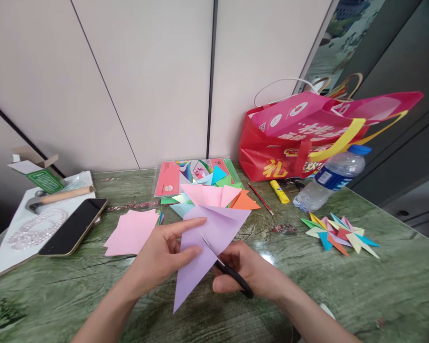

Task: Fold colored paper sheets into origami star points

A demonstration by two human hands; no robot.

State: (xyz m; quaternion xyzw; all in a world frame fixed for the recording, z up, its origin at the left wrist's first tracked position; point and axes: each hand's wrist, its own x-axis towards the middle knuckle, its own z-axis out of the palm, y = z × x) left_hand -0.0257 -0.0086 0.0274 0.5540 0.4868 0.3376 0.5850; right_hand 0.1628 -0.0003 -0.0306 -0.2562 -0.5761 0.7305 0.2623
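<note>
A folded sheet of purple paper [203, 245] is held up over the table, pinched along its left side between the thumb and fingers of my left hand [164, 247]. My right hand [241, 269] grips the black handles of a pair of scissors [232, 276]. One scissor blade lies across the face of the paper, pointing up and left; the other blade is hidden behind it. Just beyond the paper, folded pink, orange and blue pieces [214, 193] lie in a pile. Left of my left hand is a stack of pink paper squares [132, 233].
On the right are a star of folded coloured paper [339, 233], a plastic bottle [332, 178], a glue stick [279, 192], a red pencil [260, 199] and a red bag [271, 147]. A phone [75, 227], beads [39, 228] and a wooden-handled tool [64, 195] lie left on the green table [67, 300].
</note>
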